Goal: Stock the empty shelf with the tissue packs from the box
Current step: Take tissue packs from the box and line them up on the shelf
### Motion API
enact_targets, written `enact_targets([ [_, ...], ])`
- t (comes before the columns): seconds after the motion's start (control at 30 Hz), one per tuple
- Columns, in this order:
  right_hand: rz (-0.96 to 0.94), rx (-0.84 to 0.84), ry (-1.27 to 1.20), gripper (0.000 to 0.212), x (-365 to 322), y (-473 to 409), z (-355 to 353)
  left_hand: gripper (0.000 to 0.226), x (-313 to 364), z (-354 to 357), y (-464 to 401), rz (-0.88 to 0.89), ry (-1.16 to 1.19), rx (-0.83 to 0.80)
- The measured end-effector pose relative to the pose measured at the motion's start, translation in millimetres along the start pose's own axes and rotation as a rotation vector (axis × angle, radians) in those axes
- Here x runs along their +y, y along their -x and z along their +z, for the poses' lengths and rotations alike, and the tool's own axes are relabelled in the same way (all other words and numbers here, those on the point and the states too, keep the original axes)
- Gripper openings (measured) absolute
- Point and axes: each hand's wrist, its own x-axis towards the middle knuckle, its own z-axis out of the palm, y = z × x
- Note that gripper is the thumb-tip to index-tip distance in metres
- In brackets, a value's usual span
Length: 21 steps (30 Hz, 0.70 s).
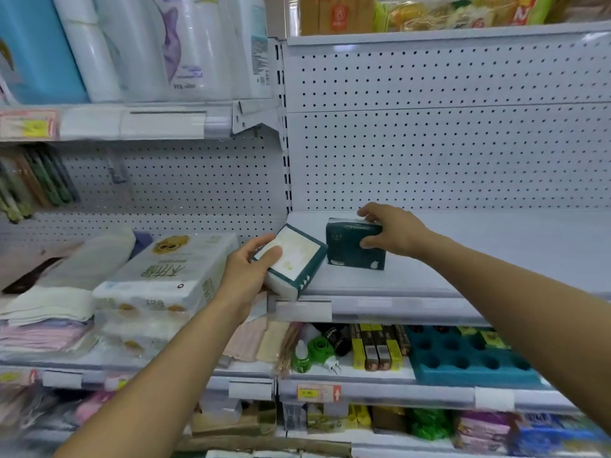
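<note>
Two dark green tissue packs are at the left end of the white shelf [479,256]. One tissue pack [347,249] stands upright on the shelf board, and my right hand [393,231] grips its top from the right. The other tissue pack [297,257], with a pale label face up, is tilted over the shelf's front left corner. My left hand [246,269] holds it from the left with the thumb across the label. The rest of the shelf board to the right is bare. The box is not in view.
A white pegboard back wall [446,153] rises behind the shelf. White toilet-roll packs [165,276] and folded towels [49,292] fill the shelf to the left. Below are bottles, yellow boxes and a blue holed tray [469,355]. Large paper-roll packs [148,44] stand above left.
</note>
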Motion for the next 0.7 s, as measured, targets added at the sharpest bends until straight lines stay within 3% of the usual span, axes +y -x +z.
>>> enact_targets([
  [0.17, -0.021, -0.060, -0.147, 0.045, 42, -29, -1, 0.024, -6, 8, -31, 0.050, -0.050, 0.016],
  [0.37, -0.078, 0.044, -0.256, 0.033, 68, -85, 9, 0.025, -23, 20, -69, 0.009, -0.020, 0.046],
  [0.7, -0.095, 0.131, -0.281, 0.034, 78, -188, 49, 0.023, -27, 49, -130, -0.058, -0.104, 0.060],
])
